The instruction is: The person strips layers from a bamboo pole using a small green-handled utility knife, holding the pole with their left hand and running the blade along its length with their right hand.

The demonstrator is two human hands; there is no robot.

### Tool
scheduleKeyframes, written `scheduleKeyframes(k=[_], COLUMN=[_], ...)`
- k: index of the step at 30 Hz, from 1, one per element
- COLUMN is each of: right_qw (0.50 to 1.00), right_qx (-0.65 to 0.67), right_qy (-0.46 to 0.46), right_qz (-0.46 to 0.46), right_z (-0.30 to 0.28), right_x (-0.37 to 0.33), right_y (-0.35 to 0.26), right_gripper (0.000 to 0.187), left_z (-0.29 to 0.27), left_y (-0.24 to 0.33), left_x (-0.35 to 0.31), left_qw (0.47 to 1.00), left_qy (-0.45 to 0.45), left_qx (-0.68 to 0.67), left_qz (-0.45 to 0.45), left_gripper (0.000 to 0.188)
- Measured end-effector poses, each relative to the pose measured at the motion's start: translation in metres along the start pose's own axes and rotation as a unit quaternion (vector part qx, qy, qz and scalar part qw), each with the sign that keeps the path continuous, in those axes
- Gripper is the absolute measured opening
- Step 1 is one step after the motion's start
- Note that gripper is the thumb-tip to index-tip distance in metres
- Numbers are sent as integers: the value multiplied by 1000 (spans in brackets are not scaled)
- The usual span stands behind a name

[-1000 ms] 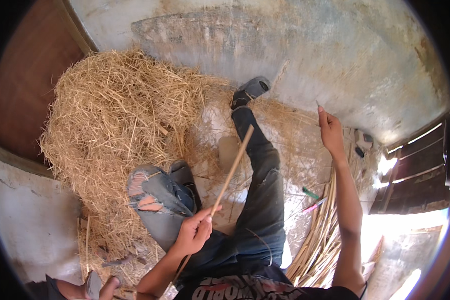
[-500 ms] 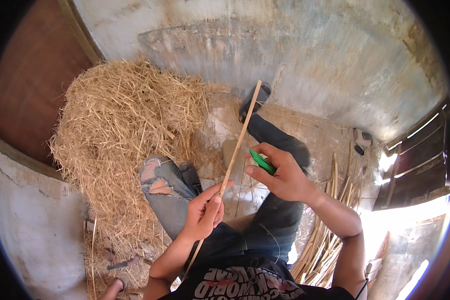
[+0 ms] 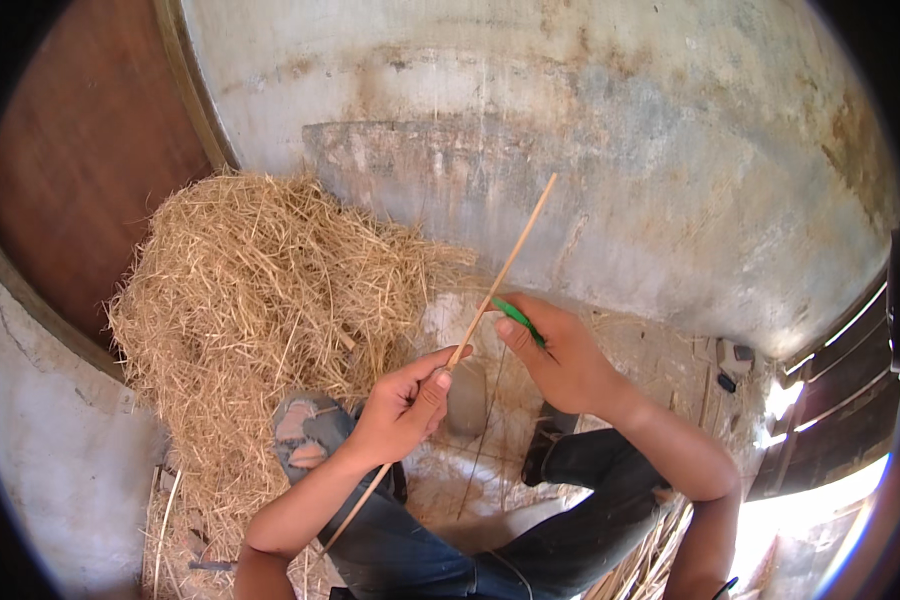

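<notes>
My left hand (image 3: 402, 410) is closed around a long, thin bamboo strip (image 3: 520, 243), its thumb lying along it. The strip slants from beside my left forearm up to a free end before the wall. In my right hand (image 3: 568, 362) is a green utility knife (image 3: 517, 320), gripped between thumb and fingers. Its front end is at the strip, a little above my left hand; the blade cannot be made out, nor whether it touches.
A large heap of straw (image 3: 260, 280) lies to the left, against a stained wall (image 3: 450, 90) and a brown panel (image 3: 80, 190). More strips (image 3: 642, 568) lie beside my right leg (image 3: 610, 465). Small dark objects (image 3: 727, 382) sit at the wall's foot on the right.
My right hand has brought the knife close to the strip. The strip leans further right. My right leg has drawn in from the wall, and the view has tilted upward.
</notes>
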State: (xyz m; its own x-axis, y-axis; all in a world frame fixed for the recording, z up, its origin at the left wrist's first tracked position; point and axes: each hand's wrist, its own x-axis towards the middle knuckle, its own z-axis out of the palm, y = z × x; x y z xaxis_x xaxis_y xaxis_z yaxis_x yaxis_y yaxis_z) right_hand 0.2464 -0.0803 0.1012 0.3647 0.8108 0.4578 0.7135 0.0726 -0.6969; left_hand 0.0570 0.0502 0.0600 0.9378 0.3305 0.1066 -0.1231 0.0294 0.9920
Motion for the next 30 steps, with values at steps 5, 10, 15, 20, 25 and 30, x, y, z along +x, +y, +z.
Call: scheduleKeyframes(k=[5,10,15,20,25,30], right_qw=[995,994,993,989,985,984], right_qx=[57,-36,-70,-94,-64,-75], right_qy=[-11,-40,-39,-70,-139,-117], right_qz=[79,92,88,85,83,110], right_z=[-8,-26,-19,-1,24,29], right_x=[7,24,37,42,34,40], right_y=[30,36,48,56,48,43], right_gripper=[29,29,31,31,30,30], left_z=[-8,-6,-10,-18,-30,-32], left_y=[-16,-34,-42,-44,-42,-43], left_x=[34,35,33,30,24,20], left_qw=[999,999,998,995,992,994], left_qy=[10,12,16,26,45,69], left_qx=[-15,4,-28,-73,-93,-54], left_qz=[-40,-32,-45,-56,-78,-61], left_gripper=[44,45,45,45,43,41])
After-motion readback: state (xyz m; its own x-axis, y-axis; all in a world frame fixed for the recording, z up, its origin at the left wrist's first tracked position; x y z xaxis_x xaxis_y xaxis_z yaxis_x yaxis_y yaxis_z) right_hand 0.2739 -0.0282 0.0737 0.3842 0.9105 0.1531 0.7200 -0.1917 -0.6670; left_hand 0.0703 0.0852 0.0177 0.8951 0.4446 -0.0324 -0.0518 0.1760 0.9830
